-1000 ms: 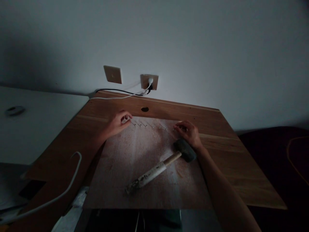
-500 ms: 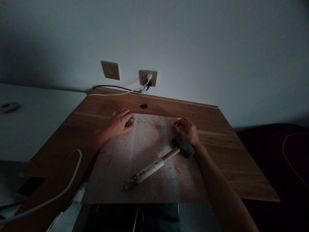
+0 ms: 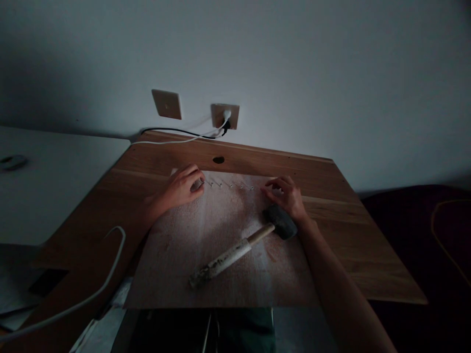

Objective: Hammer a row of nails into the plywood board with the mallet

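A thin board (image 3: 165,264) lies on the wooden table, a row of several small nails (image 3: 231,186) standing up along its far side. My left hand (image 3: 184,186) is at the row's left end, finger and thumb curled closed around a nail (image 3: 202,183). Past the right end of the row, my right hand (image 3: 285,195) rests low over the board with thumb and forefinger pinched together. Whatever is between those fingertips is too small and dark to make out. A mallet (image 3: 228,257) with a black head lies across the board, its head close to my right wrist.
The wooden table (image 3: 353,245) meets the wall, with a cable hole (image 3: 218,160) at the back. White and black cords run to a wall socket (image 3: 225,116). A white surface (image 3: 62,191) adjoins on the left, and a white cable (image 3: 91,294) loops at lower left.
The view has shifted very slightly. My left fingers have closed in around the nails at the left end, hiding more of them. My right hand and the mallet stay nearly the same.
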`<action>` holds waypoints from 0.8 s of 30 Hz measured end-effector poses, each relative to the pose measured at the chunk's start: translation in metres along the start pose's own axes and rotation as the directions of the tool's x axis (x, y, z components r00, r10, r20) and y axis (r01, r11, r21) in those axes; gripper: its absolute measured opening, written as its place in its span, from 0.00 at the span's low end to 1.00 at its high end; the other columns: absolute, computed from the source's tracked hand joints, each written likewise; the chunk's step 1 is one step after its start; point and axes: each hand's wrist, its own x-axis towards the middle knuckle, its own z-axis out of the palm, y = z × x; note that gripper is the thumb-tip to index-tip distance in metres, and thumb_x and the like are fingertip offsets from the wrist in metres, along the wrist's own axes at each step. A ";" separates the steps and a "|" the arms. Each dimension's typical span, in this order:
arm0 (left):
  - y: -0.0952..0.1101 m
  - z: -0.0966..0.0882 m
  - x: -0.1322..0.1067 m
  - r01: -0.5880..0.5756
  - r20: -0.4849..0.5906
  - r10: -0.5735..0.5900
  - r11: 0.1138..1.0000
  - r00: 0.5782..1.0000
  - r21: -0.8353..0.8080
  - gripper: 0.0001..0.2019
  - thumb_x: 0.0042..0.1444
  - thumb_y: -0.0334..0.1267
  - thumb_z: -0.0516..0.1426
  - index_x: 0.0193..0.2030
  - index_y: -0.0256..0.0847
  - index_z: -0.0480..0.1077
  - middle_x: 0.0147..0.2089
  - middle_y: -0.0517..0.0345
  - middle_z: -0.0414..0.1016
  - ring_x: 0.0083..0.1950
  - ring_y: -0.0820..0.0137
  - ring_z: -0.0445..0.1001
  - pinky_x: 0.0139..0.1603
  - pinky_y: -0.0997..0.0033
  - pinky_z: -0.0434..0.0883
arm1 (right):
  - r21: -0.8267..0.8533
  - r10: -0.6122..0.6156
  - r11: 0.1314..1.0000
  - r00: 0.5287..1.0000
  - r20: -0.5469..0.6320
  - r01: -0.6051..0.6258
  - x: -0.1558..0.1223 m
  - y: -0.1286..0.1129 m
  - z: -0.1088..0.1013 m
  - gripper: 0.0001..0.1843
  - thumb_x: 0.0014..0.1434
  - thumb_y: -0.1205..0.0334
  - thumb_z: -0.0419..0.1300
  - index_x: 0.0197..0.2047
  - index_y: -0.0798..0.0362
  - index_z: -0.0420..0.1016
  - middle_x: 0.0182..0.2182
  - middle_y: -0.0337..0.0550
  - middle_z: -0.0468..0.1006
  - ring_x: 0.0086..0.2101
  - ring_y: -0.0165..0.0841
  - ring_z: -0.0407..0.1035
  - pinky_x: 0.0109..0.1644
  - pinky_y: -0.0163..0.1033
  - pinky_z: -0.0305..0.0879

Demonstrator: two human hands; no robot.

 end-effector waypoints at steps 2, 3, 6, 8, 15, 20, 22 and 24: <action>0.000 0.000 0.000 0.009 0.002 -0.009 1.000 1.000 0.006 0.02 0.61 0.33 0.58 0.40 0.45 0.72 0.43 0.56 0.74 0.48 0.61 0.75 0.54 0.58 0.71 | 0.019 -0.005 1.000 0.999 0.039 0.004 -0.001 0.000 -0.001 0.24 0.63 0.34 0.66 0.44 0.48 0.84 0.38 0.46 0.74 0.38 0.41 0.72 0.47 0.49 0.75; 0.000 0.001 0.000 0.014 0.004 -0.014 1.000 1.000 0.007 0.02 0.61 0.33 0.59 0.40 0.45 0.72 0.43 0.56 0.74 0.48 0.60 0.75 0.54 0.57 0.71 | 0.027 -0.005 1.000 0.998 0.059 0.003 -0.001 -0.001 -0.001 0.26 0.62 0.33 0.67 0.47 0.48 0.83 0.40 0.46 0.74 0.39 0.42 0.73 0.48 0.50 0.75; -0.001 0.001 0.000 0.014 0.005 -0.014 1.000 1.000 -0.001 0.03 0.60 0.33 0.59 0.39 0.45 0.73 0.42 0.56 0.74 0.48 0.60 0.76 0.54 0.57 0.71 | 0.032 -0.008 0.999 0.996 0.093 0.005 -0.003 -0.003 0.000 0.32 0.57 0.32 0.70 0.53 0.47 0.81 0.44 0.47 0.73 0.42 0.43 0.72 0.49 0.51 0.75; 0.000 0.001 0.000 0.016 0.007 -0.016 1.000 1.000 0.003 0.04 0.59 0.32 0.59 0.40 0.45 0.73 0.42 0.56 0.75 0.48 0.60 0.76 0.55 0.57 0.71 | 0.017 -0.011 1.000 0.996 0.084 0.009 -0.004 -0.004 0.002 0.31 0.59 0.33 0.69 0.54 0.48 0.80 0.44 0.47 0.72 0.42 0.43 0.72 0.49 0.51 0.75; 0.002 0.000 0.001 0.014 0.021 -0.015 0.999 1.000 0.031 0.06 0.59 0.33 0.58 0.42 0.45 0.73 0.44 0.55 0.75 0.49 0.59 0.76 0.56 0.56 0.71 | -0.027 -0.055 0.998 0.998 0.037 0.056 -0.004 -0.003 0.006 0.18 0.68 0.44 0.62 0.45 0.50 0.81 0.39 0.47 0.74 0.38 0.41 0.72 0.46 0.48 0.74; -0.002 0.000 0.000 0.032 0.034 -0.033 0.999 0.999 0.019 0.08 0.58 0.32 0.58 0.44 0.45 0.73 0.45 0.54 0.75 0.49 0.58 0.75 0.54 0.57 0.72 | -0.037 -0.044 0.998 0.999 0.033 0.045 -0.004 -0.006 0.003 0.15 0.68 0.46 0.62 0.39 0.49 0.80 0.35 0.46 0.74 0.35 0.40 0.71 0.44 0.47 0.73; -0.004 -0.001 0.000 0.024 0.030 -0.024 1.000 0.999 0.014 0.09 0.58 0.31 0.58 0.44 0.44 0.73 0.44 0.54 0.75 0.48 0.59 0.75 0.53 0.58 0.72 | -0.038 -0.040 0.998 0.999 0.026 0.041 -0.003 -0.007 0.002 0.15 0.68 0.47 0.62 0.38 0.49 0.80 0.34 0.45 0.74 0.34 0.39 0.71 0.43 0.46 0.72; -0.006 -0.002 0.000 0.009 0.027 -0.009 1.000 1.000 0.014 0.09 0.57 0.30 0.57 0.44 0.44 0.73 0.43 0.54 0.75 0.47 0.59 0.75 0.52 0.58 0.73 | -0.041 -0.040 0.998 0.999 0.020 0.041 -0.003 -0.008 0.001 0.15 0.68 0.48 0.62 0.37 0.49 0.79 0.34 0.45 0.74 0.34 0.39 0.71 0.43 0.45 0.72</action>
